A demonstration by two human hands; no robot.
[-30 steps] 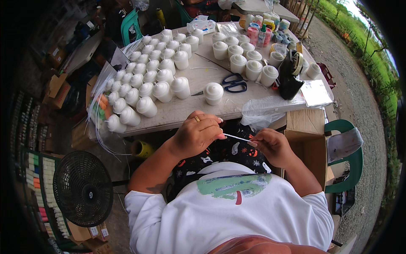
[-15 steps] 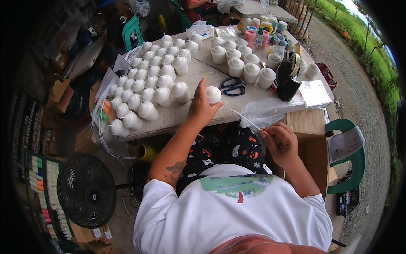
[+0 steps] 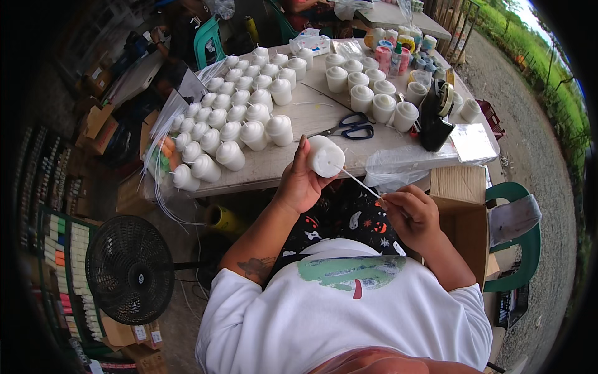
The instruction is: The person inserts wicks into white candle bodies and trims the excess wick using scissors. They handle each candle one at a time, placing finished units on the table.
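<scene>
My left hand (image 3: pixel 298 185) is wrapped round a white candle (image 3: pixel 325 154), tilted so that its flat, round end faces me. Between the fingertips of my right hand (image 3: pixel 411 215) is a thin white wick (image 3: pixel 362 182). The wick's far tip meets the candle's flat end near a small mark; whether it has gone inside I cannot tell. Rows of white candles (image 3: pixel 253 134) with domed tops stand on the table to the left, many with wicks poking out. Just beyond my left hand lie dark-blue-handled scissors (image 3: pixel 355 131).
A second group of white candles (image 3: pixel 362 98) stands at the right back, beside a black tape dispenser (image 3: pixel 437 118). Clear plastic (image 3: pixel 392 165) drapes over the table's front edge above a cardboard box (image 3: pixel 458 184). Long white wicks (image 3: pixel 163 140) hang at the left edge. A black fan (image 3: pixel 131 270) stands lower left.
My left hand has tipped the candle from top-facing to flat-end-facing and brought it nearer. The wick in my right hand has come to meet it. The view has shifted slightly.
</scene>
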